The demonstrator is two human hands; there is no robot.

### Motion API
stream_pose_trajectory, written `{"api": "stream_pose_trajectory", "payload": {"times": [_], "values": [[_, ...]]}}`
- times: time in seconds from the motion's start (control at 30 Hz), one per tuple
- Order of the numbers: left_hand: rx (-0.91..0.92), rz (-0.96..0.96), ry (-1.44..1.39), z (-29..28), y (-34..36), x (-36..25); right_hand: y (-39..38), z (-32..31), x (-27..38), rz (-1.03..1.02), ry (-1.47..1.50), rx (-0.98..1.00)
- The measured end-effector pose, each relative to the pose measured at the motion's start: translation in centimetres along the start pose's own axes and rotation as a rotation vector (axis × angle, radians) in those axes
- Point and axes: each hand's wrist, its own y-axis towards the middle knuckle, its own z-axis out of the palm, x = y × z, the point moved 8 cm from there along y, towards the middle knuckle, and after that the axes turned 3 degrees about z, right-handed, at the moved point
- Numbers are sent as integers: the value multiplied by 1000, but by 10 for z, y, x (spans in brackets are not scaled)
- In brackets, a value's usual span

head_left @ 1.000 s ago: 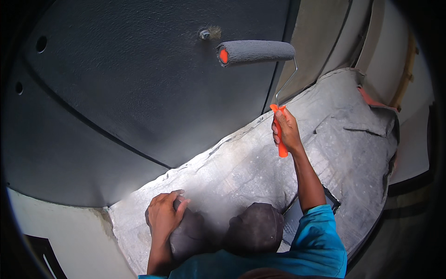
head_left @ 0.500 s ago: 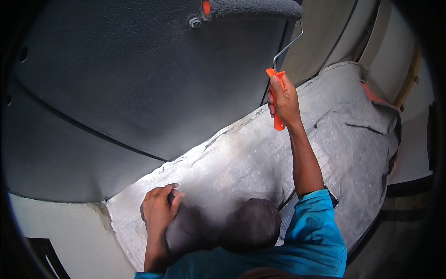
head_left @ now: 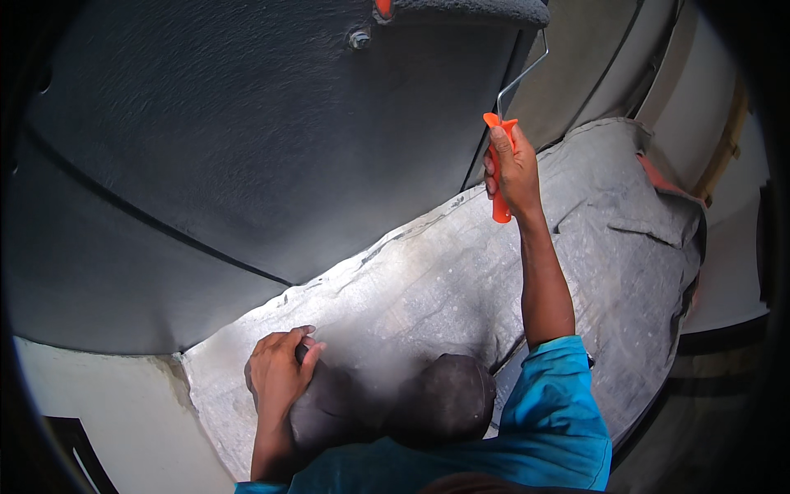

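My right hand [head_left: 515, 169] is closed around the orange handle of a paint roller [head_left: 502, 177]. From the handle a bent wire frame runs up to the fuzzy grey roller sleeve [head_left: 469, 11], which lies against the dark grey wall [head_left: 271, 148] at the top edge. Part of the sleeve is cut off there. My left hand [head_left: 282, 362] holds nothing; it rests over my left knee [head_left: 325, 399], fingers loosely bent and thumb apart.
A bolt [head_left: 360, 39] sticks out of the wall beside the sleeve's left end. A dark seam [head_left: 164, 222] crosses the wall. Below lies a paint-spotted grey drop cloth [head_left: 625, 239], folded and wrinkled at right. A pale surface [head_left: 107, 395] borders it at lower left.
My right hand and the roller have shifted slightly right and up in the picture; the view has shifted a little too. My left hand stays on the knee.
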Motion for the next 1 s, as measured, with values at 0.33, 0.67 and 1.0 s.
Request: {"api": "stream_pose_trajectory", "payload": {"times": [0.33,0.67,1.0], "values": [[-28,20,-30,-3,-5,-1,-46,-5,-61,149,-58,38],[-13,45,67,-3,-11,-2,-119,50,-65,205,315,89],[-16,64,-42,-6,-13,9,-197,62,-66,418,162,544]]}}
